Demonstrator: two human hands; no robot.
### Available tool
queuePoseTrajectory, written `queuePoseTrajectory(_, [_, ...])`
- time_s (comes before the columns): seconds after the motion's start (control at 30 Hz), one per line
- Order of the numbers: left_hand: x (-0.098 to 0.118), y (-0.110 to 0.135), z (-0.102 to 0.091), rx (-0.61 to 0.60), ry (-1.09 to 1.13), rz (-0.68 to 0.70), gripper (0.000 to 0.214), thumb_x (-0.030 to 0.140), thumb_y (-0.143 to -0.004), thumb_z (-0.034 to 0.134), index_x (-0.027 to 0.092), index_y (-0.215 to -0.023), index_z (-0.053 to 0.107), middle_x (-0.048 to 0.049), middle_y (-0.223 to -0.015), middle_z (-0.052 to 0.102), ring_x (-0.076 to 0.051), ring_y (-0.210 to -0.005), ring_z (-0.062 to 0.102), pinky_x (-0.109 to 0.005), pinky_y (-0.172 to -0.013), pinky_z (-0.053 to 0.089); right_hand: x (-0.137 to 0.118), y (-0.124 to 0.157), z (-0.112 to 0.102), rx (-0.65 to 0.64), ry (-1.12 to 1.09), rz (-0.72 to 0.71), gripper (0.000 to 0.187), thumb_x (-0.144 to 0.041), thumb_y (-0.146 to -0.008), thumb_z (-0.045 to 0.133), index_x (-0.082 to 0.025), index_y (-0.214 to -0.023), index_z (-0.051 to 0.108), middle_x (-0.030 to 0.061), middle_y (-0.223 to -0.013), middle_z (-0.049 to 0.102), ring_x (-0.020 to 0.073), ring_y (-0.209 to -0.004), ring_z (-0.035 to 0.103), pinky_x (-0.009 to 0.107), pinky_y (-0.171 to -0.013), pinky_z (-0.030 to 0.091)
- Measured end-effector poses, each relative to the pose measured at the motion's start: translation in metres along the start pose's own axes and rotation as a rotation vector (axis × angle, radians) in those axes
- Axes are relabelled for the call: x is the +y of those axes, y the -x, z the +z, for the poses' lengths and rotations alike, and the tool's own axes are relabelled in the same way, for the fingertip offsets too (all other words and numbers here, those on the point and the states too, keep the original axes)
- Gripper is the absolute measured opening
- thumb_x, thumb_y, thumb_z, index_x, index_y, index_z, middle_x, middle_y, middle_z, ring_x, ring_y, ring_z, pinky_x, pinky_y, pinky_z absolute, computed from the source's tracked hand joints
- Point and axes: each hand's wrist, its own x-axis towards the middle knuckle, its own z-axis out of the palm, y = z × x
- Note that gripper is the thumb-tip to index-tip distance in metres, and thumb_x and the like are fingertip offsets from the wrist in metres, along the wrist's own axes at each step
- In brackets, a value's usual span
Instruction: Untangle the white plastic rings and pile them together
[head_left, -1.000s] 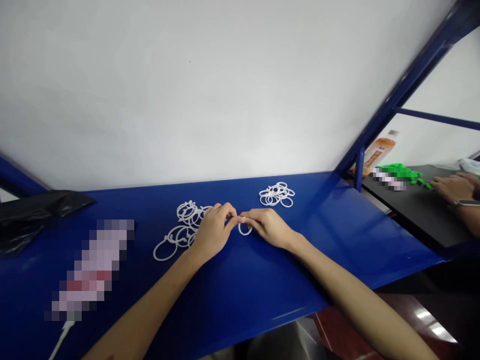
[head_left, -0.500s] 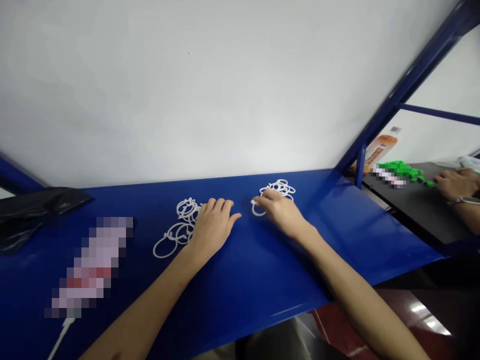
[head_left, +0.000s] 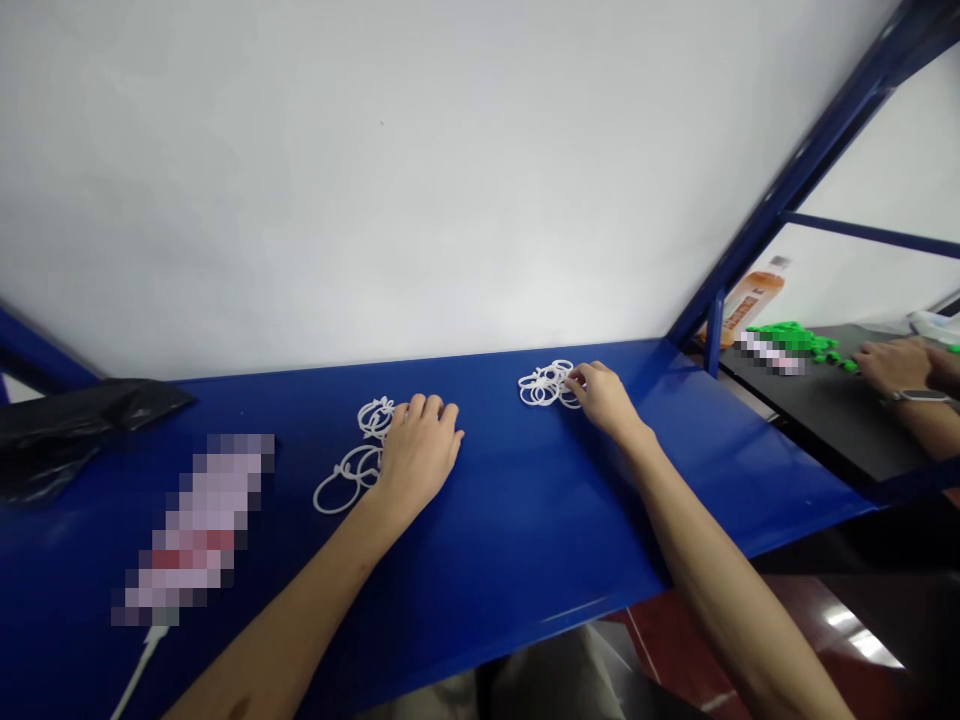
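My left hand [head_left: 420, 445] lies palm down on a loose pile of larger white plastic rings [head_left: 352, 480] on the blue shelf [head_left: 510, 540]. Its fingers are spread flat over the rings and grip nothing. My right hand [head_left: 606, 402] reaches to the far right. Its fingertips are pinched together on a small white ring at the right edge of a second pile of small white rings [head_left: 544, 386].
A black plastic bag [head_left: 67, 420] lies at the far left beside a blurred packet [head_left: 195, 530] with a white cable. Past the blue upright [head_left: 716, 330], another person's hands [head_left: 896, 365] work at green parts [head_left: 795, 340] on a black table near an orange bottle [head_left: 754, 295].
My two hands held one small ring together at the centre. The right hand then carried it right to the small-ring pile. The left hand settled flat on the left pile.
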Motion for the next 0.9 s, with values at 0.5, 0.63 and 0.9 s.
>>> queuePoseTrajectory(0.5, [0.011, 0.002, 0.001, 0.004, 0.344, 0.095, 0.022, 0.016, -0.095, 0.045, 0.021, -0.109, 0.062, -0.0079, -0.096, 0.071, -0.027, -0.096, 0.056, -0.047, -0.091, 0.033, -0.023, 0.008, -0.010, 0.180, -0.109, -0.084, 0.023, -0.029, -0.096, 0.054, -0.014, -0.102, 0.070, 0.0098, -0.094, 0.064, 0.0175, -0.071, 0.059, 0.033, -0.073, 0.048])
queuePoseTrajectory(0.63, [0.014, -0.001, 0.000, 0.018, 0.560, 0.050, 0.024, 0.017, -0.095, 0.050, 0.022, -0.117, 0.059, -0.0036, -0.095, 0.070, -0.023, -0.097, 0.057, -0.043, -0.091, 0.035, -0.051, 0.020, -0.008, 0.031, -0.326, -0.320, 0.020, -0.025, -0.096, 0.054, -0.019, -0.108, 0.068, 0.0062, -0.097, 0.066, 0.0153, -0.076, 0.061, 0.031, -0.075, 0.050])
queuePoseTrajectory(0.9, [0.017, -0.004, -0.005, 0.037, 0.750, 0.046, 0.031, 0.013, -0.092, 0.045, 0.023, -0.115, 0.064, -0.0020, -0.089, 0.064, -0.019, -0.087, 0.057, -0.037, -0.087, 0.046, -0.083, 0.040, 0.013, -0.241, -0.468, -0.543, 0.022, -0.024, -0.094, 0.058, -0.018, -0.115, 0.063, 0.0087, -0.110, 0.063, 0.0157, -0.084, 0.062, 0.032, -0.079, 0.052])
